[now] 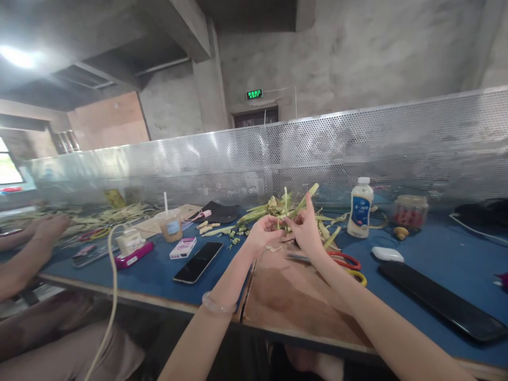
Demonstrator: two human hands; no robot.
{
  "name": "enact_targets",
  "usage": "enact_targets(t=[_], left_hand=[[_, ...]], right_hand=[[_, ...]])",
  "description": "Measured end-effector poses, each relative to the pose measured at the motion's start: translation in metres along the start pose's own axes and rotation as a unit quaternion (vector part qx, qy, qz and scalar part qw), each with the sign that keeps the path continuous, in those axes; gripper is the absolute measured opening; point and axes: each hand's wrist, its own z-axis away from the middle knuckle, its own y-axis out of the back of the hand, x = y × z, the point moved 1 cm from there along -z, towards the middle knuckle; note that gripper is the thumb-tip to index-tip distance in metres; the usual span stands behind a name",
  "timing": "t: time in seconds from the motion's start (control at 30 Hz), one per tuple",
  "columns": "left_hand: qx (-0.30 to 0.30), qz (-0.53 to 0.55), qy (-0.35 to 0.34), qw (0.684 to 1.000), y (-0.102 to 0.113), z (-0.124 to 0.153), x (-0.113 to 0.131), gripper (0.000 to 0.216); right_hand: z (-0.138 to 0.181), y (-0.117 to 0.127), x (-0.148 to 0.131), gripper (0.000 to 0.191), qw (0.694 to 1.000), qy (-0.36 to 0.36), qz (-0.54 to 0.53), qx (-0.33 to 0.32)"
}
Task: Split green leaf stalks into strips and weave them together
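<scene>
Both my hands meet above the brown board near the middle of the blue table. My left hand is closed in a pinch on a small pale green plant piece. My right hand pinches the same piece from the right, thumb raised. Just behind the hands lies a heap of green and pale leaf strips. A clear bangle sits on my left wrist.
A white drink bottle, a clear jar, a white case, a black keyboard, red and yellow scissors handles, a phone, a pink box and a cup with straw lie about. Another person's arms work at left. Perforated metal screen behind.
</scene>
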Motion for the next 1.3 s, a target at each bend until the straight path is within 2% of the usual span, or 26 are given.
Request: enact_targets(t=[0.07,0.1,0.27,0.43,0.57,0.73,0.9,1.0,1.1,1.17,1.23,1.3], left_hand=[[-0.006,0.006,-0.001,1.0,-0.001,0.0,0.0,0.034],[-0.008,0.007,-0.002,1.0,-0.001,0.001,0.0,0.035],[-0.022,-0.011,0.026,0.999,0.0,0.002,-0.001,0.041],[-0.04,-0.007,0.053,0.998,0.001,0.003,-0.002,0.047],[-0.056,-0.002,0.058,0.997,-0.001,0.005,0.001,0.048],[-0.081,-0.02,0.08,0.993,-0.002,0.007,0.004,0.052],[-0.087,-0.036,0.047,0.994,-0.005,0.009,0.008,0.048],[-0.09,-0.03,0.044,0.995,-0.005,0.009,0.009,0.049],[-0.089,-0.015,0.07,0.993,-0.004,0.008,0.006,0.053],[-0.08,-0.007,0.082,0.993,-0.002,0.007,0.004,0.055],[-0.076,0.009,0.082,0.994,-0.001,0.006,0.002,0.054],[-0.077,0.034,0.075,0.994,-0.002,0.006,0.002,0.051]], right_hand=[[0.0,0.0,-0.001,0.096,1.0,-0.011,-0.013,0.015],[0.0,0.0,-0.001,0.094,1.0,-0.016,-0.015,0.021],[0.0,0.003,0.002,0.053,0.999,0.0,0.038,0.022],[0.0,0.003,0.005,0.041,0.997,0.011,0.069,0.011],[0.0,0.004,0.005,0.034,0.992,0.066,0.104,0.002],[0.002,0.006,0.003,0.033,0.982,0.109,0.15,-0.043],[0.001,0.006,0.003,0.032,0.979,0.119,0.154,-0.068],[-0.001,0.006,0.004,0.03,0.977,0.131,0.16,-0.045],[-0.004,0.009,0.003,0.027,0.978,0.142,0.154,-0.019],[-0.005,0.009,-0.001,0.03,0.983,0.124,0.122,-0.053],[-0.005,0.009,-0.006,0.035,0.988,0.081,0.076,-0.103],[-0.004,0.009,-0.012,0.037,0.99,0.04,0.041,-0.127]])
